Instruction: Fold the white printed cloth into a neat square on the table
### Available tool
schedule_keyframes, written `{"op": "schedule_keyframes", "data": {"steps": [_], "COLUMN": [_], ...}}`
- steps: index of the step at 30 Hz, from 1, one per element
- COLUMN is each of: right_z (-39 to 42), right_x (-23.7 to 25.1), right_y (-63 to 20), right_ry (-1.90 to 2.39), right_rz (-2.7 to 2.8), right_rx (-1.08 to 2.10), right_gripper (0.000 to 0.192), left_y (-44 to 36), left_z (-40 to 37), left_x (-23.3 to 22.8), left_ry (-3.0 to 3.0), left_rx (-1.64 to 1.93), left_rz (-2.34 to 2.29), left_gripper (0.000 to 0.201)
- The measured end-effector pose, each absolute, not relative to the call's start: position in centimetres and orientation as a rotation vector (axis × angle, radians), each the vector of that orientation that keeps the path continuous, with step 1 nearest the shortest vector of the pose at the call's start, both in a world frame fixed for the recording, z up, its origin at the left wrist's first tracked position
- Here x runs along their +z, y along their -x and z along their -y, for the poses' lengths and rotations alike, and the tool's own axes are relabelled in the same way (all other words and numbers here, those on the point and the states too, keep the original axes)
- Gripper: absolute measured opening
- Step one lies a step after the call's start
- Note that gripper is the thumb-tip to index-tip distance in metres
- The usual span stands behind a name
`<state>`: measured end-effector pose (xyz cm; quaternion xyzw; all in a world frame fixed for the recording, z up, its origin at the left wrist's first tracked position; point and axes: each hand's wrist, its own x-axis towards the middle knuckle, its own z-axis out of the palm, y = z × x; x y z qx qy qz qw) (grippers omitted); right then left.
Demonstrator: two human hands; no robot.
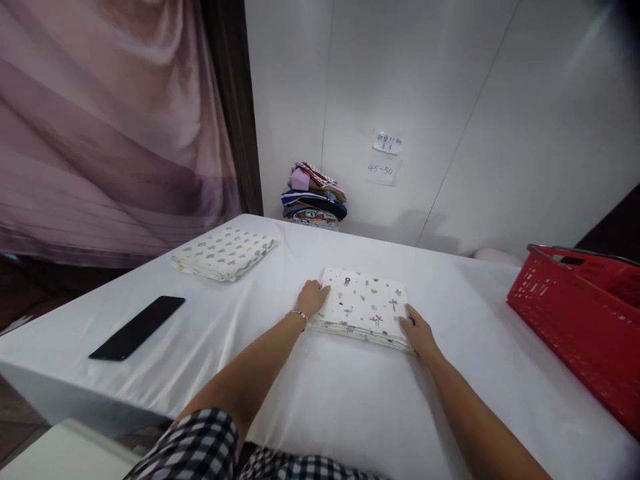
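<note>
**Both hands at the folded cloth**

Checked sleeve (200, 447) fills the bottom edge of my head view, cut off by the frame. From it my left hand (311, 298) reaches forward, fingers curled against the left side of the folded patterned cloth (365, 303). My right hand (419, 335) presses its near right corner, fingers flat and together. The cloth lies mid-table (350, 400). A phone (137, 327) sits near the left edge, and a red basket (580, 313) at the right is partly cropped. Wall notes are unreadable.
</note>
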<state>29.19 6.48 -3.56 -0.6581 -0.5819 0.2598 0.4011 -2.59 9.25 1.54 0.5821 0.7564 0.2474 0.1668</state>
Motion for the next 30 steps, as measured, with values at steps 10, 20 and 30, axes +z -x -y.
{"op": "schedule_keyframes", "data": {"steps": [10,20,30], "right_z": [-6.2,-13.0,-13.9], "right_x": [-3.2,0.9,0.1], "right_y": [-29.0,-27.7,-27.5], "right_ry": [1.669,2.016,2.121], "right_rz": [1.469,1.545,1.672], "right_rx": [0.722,0.602,0.531], "right_gripper": [0.064,0.059,0.069], "left_y": [3.3,1.7,1.7], "left_z": [-8.9,-11.9,-11.9], "left_x": [1.6,2.6,2.5], "left_ry": [-1.615,-1.614,-1.689], "left_rx": [0.648,0.512,0.407], "left_rz": [-2.184,-2.222,-2.213], "left_gripper": [0.029,0.042,0.042]}}
